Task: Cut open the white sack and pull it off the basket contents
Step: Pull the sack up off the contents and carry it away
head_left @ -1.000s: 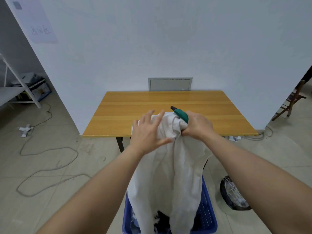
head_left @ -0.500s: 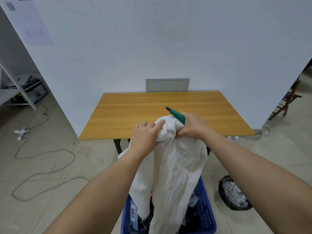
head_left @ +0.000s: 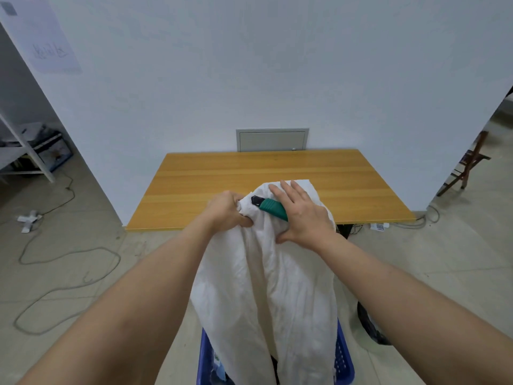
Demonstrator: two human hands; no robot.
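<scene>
Over the blue basket [head_left: 344,365], your left hand [head_left: 226,211] is fisted, gripping a bunch of the white sack [head_left: 263,287] near its top. Your right hand [head_left: 302,215] lies flat on the sack, fingers straight and spread, green utility knife [head_left: 270,208] pinned under the palm. Both forearms reach forward. Sack hangs into the basket, in front of the wooden table [head_left: 194,187].

Head-worn wide view looks forward and down, close over the table [head_left: 277,173].

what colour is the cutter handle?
Teal green with a black tip, on the utility cutter lying under the right hand; head view shows it.
</scene>
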